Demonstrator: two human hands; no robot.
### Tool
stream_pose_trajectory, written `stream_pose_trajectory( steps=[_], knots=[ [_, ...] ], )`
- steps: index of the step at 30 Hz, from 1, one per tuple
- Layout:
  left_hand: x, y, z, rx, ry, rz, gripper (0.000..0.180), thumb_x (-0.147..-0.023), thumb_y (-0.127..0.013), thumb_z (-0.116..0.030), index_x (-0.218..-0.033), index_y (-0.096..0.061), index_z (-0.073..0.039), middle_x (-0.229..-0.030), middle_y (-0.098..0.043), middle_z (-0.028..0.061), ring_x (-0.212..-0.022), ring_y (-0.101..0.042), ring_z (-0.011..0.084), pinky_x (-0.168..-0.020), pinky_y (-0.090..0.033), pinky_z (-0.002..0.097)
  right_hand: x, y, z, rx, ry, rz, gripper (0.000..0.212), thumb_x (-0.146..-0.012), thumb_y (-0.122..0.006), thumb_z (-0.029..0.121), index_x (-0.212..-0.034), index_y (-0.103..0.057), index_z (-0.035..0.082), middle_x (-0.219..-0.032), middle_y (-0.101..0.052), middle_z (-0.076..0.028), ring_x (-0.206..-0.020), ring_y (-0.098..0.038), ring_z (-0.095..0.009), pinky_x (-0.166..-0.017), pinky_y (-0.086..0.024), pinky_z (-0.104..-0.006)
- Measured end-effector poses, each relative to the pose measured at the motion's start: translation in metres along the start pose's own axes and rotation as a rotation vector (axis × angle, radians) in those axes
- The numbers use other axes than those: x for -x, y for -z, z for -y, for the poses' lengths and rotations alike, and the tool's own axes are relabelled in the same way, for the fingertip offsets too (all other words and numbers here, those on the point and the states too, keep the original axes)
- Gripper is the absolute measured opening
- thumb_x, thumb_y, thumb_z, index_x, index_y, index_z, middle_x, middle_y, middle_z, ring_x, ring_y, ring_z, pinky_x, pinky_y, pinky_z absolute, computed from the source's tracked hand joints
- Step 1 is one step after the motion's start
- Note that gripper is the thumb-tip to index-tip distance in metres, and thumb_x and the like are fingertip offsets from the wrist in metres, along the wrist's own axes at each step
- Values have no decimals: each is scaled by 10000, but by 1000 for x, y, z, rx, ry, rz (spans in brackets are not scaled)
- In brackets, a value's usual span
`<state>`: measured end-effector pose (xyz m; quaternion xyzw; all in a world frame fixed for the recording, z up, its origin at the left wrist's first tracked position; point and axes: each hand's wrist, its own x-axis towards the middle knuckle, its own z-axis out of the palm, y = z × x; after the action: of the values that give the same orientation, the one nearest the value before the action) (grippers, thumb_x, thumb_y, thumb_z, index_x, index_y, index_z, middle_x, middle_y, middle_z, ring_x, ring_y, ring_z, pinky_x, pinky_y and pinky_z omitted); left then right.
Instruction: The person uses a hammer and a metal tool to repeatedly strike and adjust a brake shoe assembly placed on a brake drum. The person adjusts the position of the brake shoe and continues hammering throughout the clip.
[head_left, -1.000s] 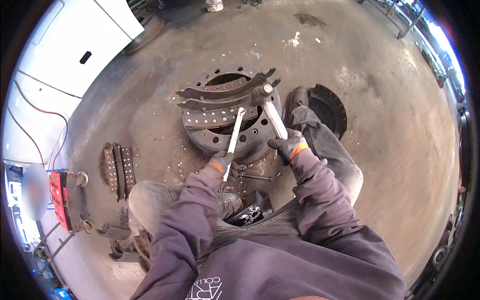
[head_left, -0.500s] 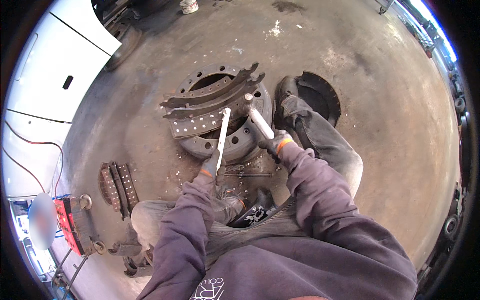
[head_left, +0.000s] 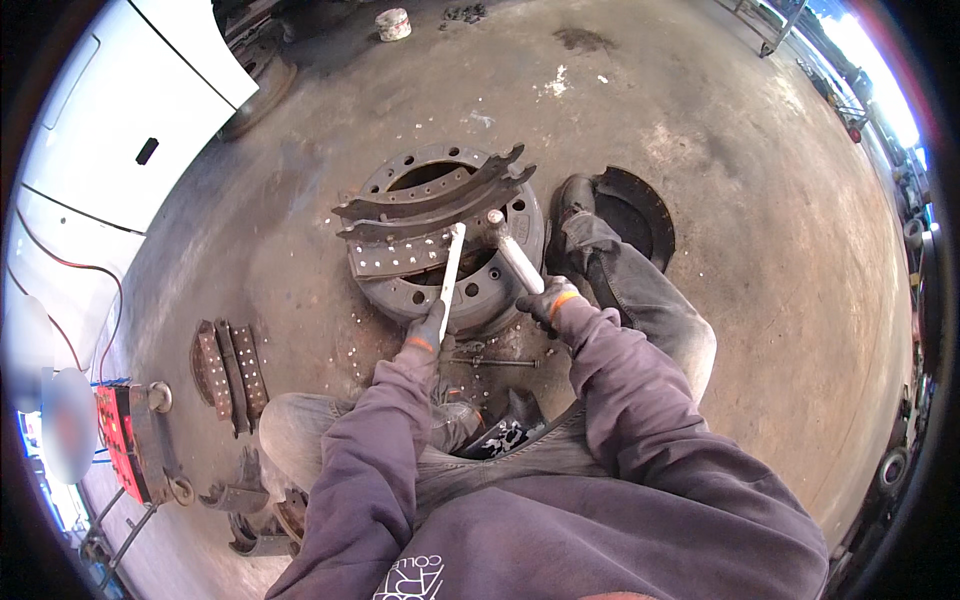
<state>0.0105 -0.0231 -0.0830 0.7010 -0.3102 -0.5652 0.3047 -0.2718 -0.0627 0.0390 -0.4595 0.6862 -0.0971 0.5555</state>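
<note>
My gloved left hand (head_left: 428, 328) is closed round a long pale bar-like tool (head_left: 452, 275). The tool's far end rests at or just over the riveted lining of a brake shoe (head_left: 400, 258); whether it touches, I cannot tell. In my gloved right hand (head_left: 546, 302) is a hammer (head_left: 518, 262), gripped by its pale handle, with its head beside the shoe's right part. The curved brake shoe, dotted with pale rivets along its near face, lies across a large round brake drum (head_left: 480, 308) between my legs.
Other brake shoes (head_left: 230, 375) lie on the floor at left, near a red-fronted machine (head_left: 122, 440). A dark drum-like piece (head_left: 640, 215) sits beyond my right leg. A metal rod (head_left: 490, 362) and scattered rivets lie near my feet. A white vehicle (head_left: 110, 130) stands far left.
The whole scene sits slightly lower in the picture, as my head has tilted. Both hands keep their grips on the bar-like tool and hammer, in nearly the same places against the shoe.
</note>
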Motion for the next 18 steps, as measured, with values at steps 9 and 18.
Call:
stream_pose_trajectory(
  steps=[9,18],
  knots=[
    [46,-17,-46,45,165,105,625,-936,-554,-626,-708,-683,-59,-645,-642,89,-481,-528,195,-502,-446,355,34,26,26,122,331,-290,543,-774,-816,378,-1114,-676,-21,-887,-729,-90,-762,-680,-179,-706,-549,-329],
    [39,-24,-34,-108,23,-12,630,-949,-565,-597,-806,-719,-3,-720,-682,157,-700,-638,282,-671,-499,427,76,16,100,-100,745,-528,345,-812,-835,273,-959,-680,2,-869,-711,-91,-733,-671,-167,-652,-545,-323]
  ],
)
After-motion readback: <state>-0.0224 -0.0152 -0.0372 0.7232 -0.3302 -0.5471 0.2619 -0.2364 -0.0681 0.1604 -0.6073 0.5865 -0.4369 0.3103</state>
